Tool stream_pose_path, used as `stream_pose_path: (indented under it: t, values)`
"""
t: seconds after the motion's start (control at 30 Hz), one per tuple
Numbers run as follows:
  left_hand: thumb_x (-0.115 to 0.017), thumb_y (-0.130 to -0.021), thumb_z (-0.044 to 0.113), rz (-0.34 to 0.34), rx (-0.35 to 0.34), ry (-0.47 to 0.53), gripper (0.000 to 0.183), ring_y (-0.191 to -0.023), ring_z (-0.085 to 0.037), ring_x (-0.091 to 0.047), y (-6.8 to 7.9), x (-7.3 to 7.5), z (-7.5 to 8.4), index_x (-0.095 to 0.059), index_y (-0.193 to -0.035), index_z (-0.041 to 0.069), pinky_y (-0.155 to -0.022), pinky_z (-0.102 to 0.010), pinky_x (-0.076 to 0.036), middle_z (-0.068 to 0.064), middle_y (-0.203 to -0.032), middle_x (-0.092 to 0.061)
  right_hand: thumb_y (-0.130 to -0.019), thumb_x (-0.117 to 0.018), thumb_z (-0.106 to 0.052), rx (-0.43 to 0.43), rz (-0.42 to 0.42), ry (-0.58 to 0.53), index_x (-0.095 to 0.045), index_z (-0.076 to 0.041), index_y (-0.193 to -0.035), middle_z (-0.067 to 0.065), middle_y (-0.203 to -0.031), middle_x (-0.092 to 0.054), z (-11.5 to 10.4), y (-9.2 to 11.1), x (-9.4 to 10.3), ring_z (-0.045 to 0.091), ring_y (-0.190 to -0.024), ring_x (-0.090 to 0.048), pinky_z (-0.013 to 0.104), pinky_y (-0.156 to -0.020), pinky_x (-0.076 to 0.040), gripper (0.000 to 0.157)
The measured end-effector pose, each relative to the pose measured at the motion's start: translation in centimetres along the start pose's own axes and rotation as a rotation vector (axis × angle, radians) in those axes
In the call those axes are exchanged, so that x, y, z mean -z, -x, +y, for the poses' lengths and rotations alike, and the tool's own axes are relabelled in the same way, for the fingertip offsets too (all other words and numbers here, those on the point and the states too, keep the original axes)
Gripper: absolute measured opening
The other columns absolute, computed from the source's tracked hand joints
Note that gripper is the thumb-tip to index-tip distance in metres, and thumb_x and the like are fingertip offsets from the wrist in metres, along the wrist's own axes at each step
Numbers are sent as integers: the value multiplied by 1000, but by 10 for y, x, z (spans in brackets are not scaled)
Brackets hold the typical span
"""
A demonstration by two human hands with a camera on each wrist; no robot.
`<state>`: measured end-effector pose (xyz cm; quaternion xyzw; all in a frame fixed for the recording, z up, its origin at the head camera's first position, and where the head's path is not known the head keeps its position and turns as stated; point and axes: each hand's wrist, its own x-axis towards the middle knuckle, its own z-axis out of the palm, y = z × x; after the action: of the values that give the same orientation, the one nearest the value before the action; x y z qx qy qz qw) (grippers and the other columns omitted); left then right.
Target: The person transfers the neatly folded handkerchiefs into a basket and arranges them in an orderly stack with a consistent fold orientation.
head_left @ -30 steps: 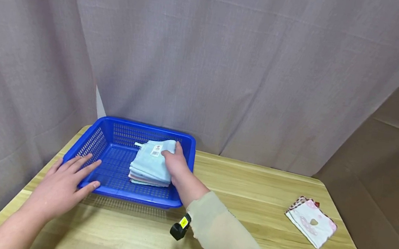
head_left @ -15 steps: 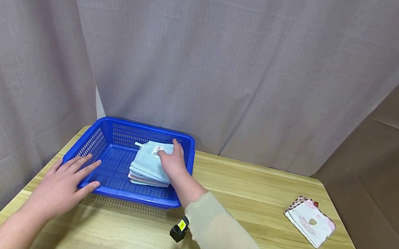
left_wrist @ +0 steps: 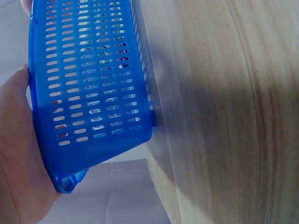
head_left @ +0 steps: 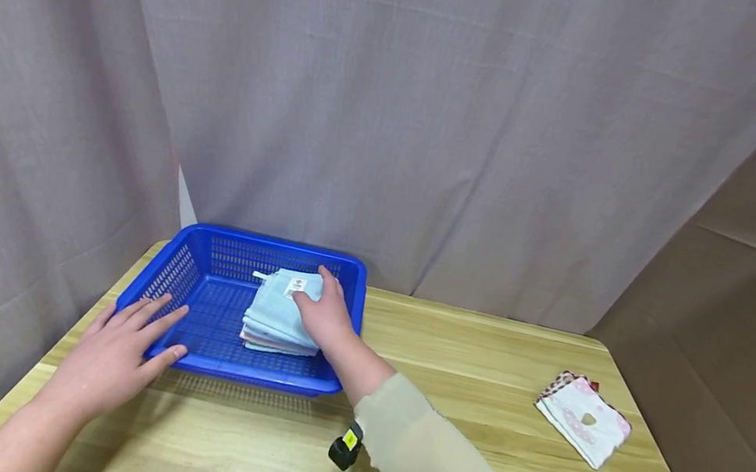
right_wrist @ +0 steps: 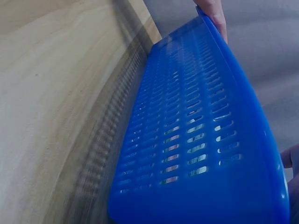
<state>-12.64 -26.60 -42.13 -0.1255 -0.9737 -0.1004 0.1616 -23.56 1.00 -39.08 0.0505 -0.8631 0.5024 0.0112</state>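
Note:
A blue plastic basket [head_left: 248, 372] stands on the table, with a stack of folded cloths [head_left: 276, 343] in its right half. The topmost cloth [head_left: 273, 308] is light blue and bears a white label [head_left: 295, 287]. My right hand [head_left: 327, 320] reaches over the basket's front right and rests on the right side of the stack, thumb beside the label and fingers stretched toward the back. My left hand [head_left: 110, 364] lies spread over the basket's front left corner, fingertips over the rim. In the left wrist view, that hand is against the basket's rim.
A folded white and pink cloth [head_left: 585, 420] with a brown checked corner lies at the table's right. A black device [head_left: 345, 448] with a yellow label hangs under my right wrist. Grey curtain [head_left: 393, 112] stands behind the wooden table [head_left: 463, 349], brown fabric [head_left: 730, 311] at right.
My right hand has shifted slightly left on the stack, its thumb and fingers loosening from the right edge. The stack now lies flatter. My left hand stays on the rim.

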Motion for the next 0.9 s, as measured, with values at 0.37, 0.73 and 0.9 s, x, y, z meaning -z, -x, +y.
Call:
stream_pose_path:
  t: [0.37, 0.73, 0.9]
  values:
    - [-54, -97, 54, 10, -2, 3, 62, -135, -49, -36, 1, -1, -1, -49, -147, 16, -111, -70, -12, -20, -151, -42, -97, -59, -33, 105, -62, 82, -36, -15, -154, 11, -156, -38, 1, 16, 5, 30, -143, -36, 48, -114, -33, 64]
    - [-54, -97, 55, 37, -12, 3, 62, -134, -49, -38, 1, -2, -1, -51, -146, 16, -110, -69, -14, -20, -149, -44, -102, -51, -43, 297, -100, 210, -41, -23, -152, 4, -152, -44, 3, 38, 20, 23, -141, -39, 45, -114, -34, 55]
    - [-55, -97, 54, 34, -10, 4, 62, -134, -49, -38, 1, -2, -1, -51, -146, 16, -111, -70, -14, -20, -150, -44, -104, -44, -49, 374, -132, 270, -40, -24, -152, 1, -153, -42, 7, 46, 30, 21, -143, -37, 44, -115, -33, 55]
